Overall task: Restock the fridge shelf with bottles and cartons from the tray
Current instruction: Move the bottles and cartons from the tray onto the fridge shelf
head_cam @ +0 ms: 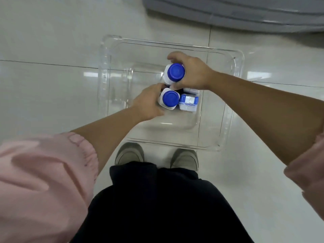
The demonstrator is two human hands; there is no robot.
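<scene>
A clear plastic tray point(233, 106) sits on the floor in front of my feet. Inside it stand two white bottles with blue caps. My right hand point(192, 74) is wrapped around the far bottle point(175, 72) from the right side. My left hand point(149, 102) grips the near bottle point(170, 99) from the left. A blue-and-white carton point(188, 103) stands in the tray just right of the near bottle, touching it. Something dark shows between the two bottles, mostly hidden by my hands.
The floor is glossy white tile point(52, 76). A grey appliance base or door edge point(245, 14) runs across the top right. My two grey shoes point(129, 153) stand right against the tray's near rim.
</scene>
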